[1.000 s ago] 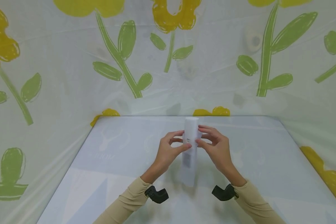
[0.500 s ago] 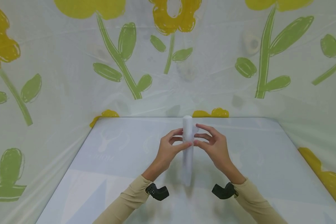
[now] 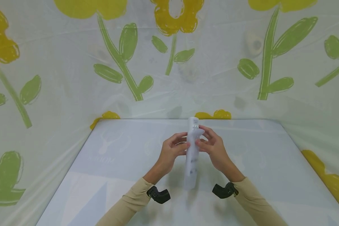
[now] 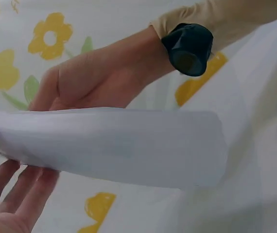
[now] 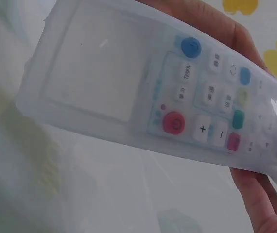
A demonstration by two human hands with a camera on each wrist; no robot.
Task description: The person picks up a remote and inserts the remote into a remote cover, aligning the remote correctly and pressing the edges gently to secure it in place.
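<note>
I see my left hand [image 3: 170, 150] and right hand [image 3: 214, 147] pinching the sleeved remote [image 3: 192, 153] upright above the table's [image 3: 115, 163] middle; since a moment ago it has rotated, buttons now facing right, so turning continues.

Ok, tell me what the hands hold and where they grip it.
Both the left hand and right hand hold a white remote control in a translucent cover, pinching its sides near the upper half.

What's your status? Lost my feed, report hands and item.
Left hand and right hand both grip the sleeved remote, held above the table. Button side faces right wrist camera. Nothing obstructing.
</note>
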